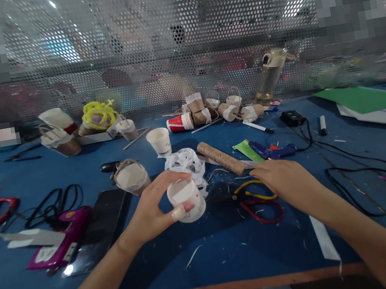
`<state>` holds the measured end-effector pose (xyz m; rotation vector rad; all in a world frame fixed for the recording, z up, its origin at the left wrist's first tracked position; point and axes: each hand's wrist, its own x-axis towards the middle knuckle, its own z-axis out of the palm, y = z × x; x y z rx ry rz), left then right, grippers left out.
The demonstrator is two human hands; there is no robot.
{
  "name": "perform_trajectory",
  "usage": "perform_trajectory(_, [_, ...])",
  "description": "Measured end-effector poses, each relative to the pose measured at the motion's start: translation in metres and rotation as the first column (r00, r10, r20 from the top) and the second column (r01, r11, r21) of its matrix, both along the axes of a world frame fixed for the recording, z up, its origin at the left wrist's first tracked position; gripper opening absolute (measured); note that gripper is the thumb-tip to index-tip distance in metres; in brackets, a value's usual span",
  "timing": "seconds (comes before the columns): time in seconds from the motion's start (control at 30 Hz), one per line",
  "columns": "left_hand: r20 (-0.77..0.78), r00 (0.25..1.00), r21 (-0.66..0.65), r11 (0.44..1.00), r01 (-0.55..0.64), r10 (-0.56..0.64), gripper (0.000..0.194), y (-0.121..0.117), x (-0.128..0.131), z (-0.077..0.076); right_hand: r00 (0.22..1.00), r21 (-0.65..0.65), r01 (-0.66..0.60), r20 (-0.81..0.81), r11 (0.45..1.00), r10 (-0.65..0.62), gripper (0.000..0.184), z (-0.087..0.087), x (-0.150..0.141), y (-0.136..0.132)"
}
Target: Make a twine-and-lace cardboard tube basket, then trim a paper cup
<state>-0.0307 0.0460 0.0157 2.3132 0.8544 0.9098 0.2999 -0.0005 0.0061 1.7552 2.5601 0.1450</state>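
My left hand (152, 210) is closed around a small white paper cup (198, 205), its mouth tilted up toward me. To the right, my right hand (288, 183) is low over the table with its fingers curled down. Its fingertips are beside the yellow handle of the scissors (261, 197) and the end of a pale strip (250, 163); what they grip, if anything, is hidden. A roll of brown twine (221, 158) lies between the hands, beside a tangle of white ribbon (186, 163). A blue glue gun (275, 149) rests just beyond my right hand.
A twine-wrapped cup (132, 177), a white cup (159, 141), a phone (99, 229) and a purple glue gun (62, 235) are on the left. Several small baskets (195, 104) and a bottle (268, 77) line the back. Black cable (367, 169) loops at right.
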Motion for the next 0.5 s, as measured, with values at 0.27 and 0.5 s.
perform_trajectory(0.27, [0.216,0.959,-0.073,0.983,-0.171,0.183,0.042,0.0,-0.006,-0.008,0.937,0.022,0.024,-0.35,0.999,-0.015,0.027,0.006,-0.025,-0.001])
perform_trajectory(0.5, [0.543,0.824,-0.07,0.986,-0.15,0.164,0.044,-0.002,-0.006,-0.015,0.937,-0.049,-0.207,-0.298,0.977,0.184,0.035,0.003,-0.085,0.023])
